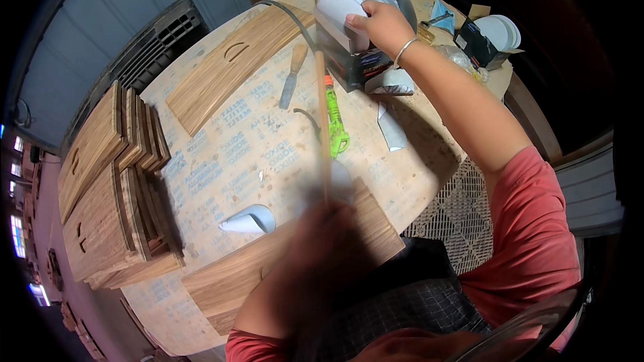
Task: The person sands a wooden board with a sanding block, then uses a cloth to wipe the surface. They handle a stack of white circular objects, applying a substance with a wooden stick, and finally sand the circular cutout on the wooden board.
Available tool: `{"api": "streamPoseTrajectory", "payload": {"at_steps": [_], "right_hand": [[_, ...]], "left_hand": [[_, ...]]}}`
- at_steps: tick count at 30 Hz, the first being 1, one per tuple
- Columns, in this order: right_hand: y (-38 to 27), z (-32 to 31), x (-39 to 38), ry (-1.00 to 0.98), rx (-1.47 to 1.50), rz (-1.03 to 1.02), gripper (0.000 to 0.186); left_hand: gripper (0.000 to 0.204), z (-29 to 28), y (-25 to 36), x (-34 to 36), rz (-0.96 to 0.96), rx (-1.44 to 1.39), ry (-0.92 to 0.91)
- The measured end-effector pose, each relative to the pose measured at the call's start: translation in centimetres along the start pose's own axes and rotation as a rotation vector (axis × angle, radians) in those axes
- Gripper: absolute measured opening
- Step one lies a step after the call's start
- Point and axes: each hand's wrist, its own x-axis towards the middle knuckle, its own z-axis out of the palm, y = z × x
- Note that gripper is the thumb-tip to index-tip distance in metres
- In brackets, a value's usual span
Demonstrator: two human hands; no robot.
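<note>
My right hand (384, 25), with a bangle at its wrist, pinches a white round sanding disc (339, 7) at an open dark box (359, 67) of such discs. Low in the middle, my left hand (325, 228) is dark and smeared by motion over a wooden panel (228, 281) with a curved slot. A pale blurred shape (340, 181) shows beside its fingers; whether the hand grips it I cannot tell. A long thin brown strip or hose (323, 114) runs up from that hand toward the box. One curled white disc (251, 220) lies left of the hand.
Wooden panels (100, 201) are stacked at the table's left edge; another panel (235, 60) lies farther back. Near the box are a putty knife (292, 77), a green tool (335, 121) and a folded white piece (391, 129). A second box of discs (493, 37) stands far right.
</note>
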Motion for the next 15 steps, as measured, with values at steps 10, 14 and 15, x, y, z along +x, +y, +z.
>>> {"api": "streamPoseTrajectory", "payload": {"at_steps": [10, 14, 15], "right_hand": [[1.5, -1.3, 0.1, -0.361, 0.621, 0.231, 0.036], [-0.9, -2.4, -0.4, -0.177, 0.004, 0.002, 0.024], [-1.3, -2.4, -0.6, -0.165, 0.0, 0.001, 0.02]], "left_hand": [[0.013, -0.7, -1.2, 0.7, 0.055, 0.311, 0.183], [0.008, -0.5, -1.5, 0.3, 0.011, 0.342, 0.295], [0.007, -0.4, -1.2, 0.1, -0.017, 0.347, 0.301]]}}
